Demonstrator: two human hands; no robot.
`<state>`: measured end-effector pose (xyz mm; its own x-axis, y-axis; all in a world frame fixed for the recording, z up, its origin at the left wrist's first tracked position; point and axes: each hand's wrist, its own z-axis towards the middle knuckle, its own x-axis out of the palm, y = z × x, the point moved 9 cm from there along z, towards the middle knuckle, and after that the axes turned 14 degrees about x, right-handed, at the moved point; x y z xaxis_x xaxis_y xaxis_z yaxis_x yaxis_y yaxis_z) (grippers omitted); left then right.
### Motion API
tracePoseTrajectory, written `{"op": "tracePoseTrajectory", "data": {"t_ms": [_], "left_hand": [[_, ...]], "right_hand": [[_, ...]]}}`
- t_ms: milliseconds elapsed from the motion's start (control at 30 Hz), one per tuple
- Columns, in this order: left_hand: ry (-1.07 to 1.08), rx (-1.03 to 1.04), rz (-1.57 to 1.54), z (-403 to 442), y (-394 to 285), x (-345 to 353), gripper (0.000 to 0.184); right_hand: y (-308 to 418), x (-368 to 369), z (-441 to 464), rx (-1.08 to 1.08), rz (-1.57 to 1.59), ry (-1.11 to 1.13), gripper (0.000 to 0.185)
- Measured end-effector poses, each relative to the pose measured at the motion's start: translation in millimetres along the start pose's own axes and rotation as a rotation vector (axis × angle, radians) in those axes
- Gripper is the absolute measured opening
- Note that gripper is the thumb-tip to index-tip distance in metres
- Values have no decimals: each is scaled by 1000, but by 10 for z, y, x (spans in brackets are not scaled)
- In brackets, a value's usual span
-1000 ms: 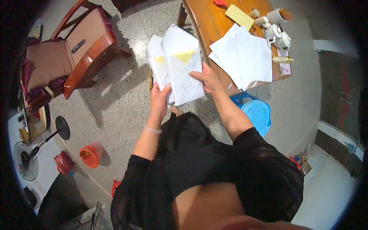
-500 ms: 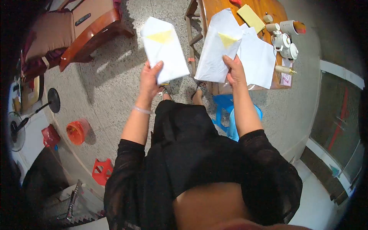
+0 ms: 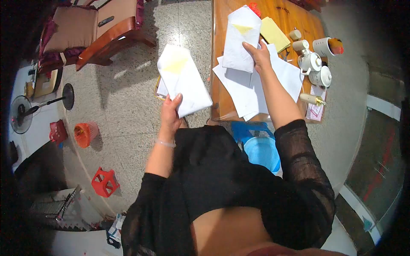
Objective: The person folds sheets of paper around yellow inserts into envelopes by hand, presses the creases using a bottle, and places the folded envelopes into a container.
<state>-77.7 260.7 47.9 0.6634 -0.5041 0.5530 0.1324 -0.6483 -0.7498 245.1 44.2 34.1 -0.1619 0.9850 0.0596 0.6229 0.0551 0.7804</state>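
In my left hand is a folded white paper envelope with a pointed flap and a yellow patch showing near its top. It hangs over the floor, left of the wooden table. My right hand grips a second white paper envelope, also with a yellow triangle below its tip, above the table. Both thumbs lie on the upper faces; most of the other fingers are hidden. Beneath my right hand, loose white sheets overlap on the table. A yellow paper stack lies just beyond it.
White teapots, cups and a small cream bottle line the table's right side. A blue basket stands below its front edge. On the left are a wooden sofa, an orange bin and a red stool.
My right hand has moved its envelope farther over the table. My left hand and its envelope sit lower in view. The camera view has shifted, showing more of the table's front edge and the blue basket.
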Motion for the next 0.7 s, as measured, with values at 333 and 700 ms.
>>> {"op": "tracePoseTrajectory", "data": {"t_ms": [333,700], "left_hand": [[-150,16,36,-313,47,-187,50],[104,-49,128,888,281,700,48]], "right_hand": [[136,368,1133,-18,-187,22,104],[165,-316,85,-355,-430,-364,84]]}}
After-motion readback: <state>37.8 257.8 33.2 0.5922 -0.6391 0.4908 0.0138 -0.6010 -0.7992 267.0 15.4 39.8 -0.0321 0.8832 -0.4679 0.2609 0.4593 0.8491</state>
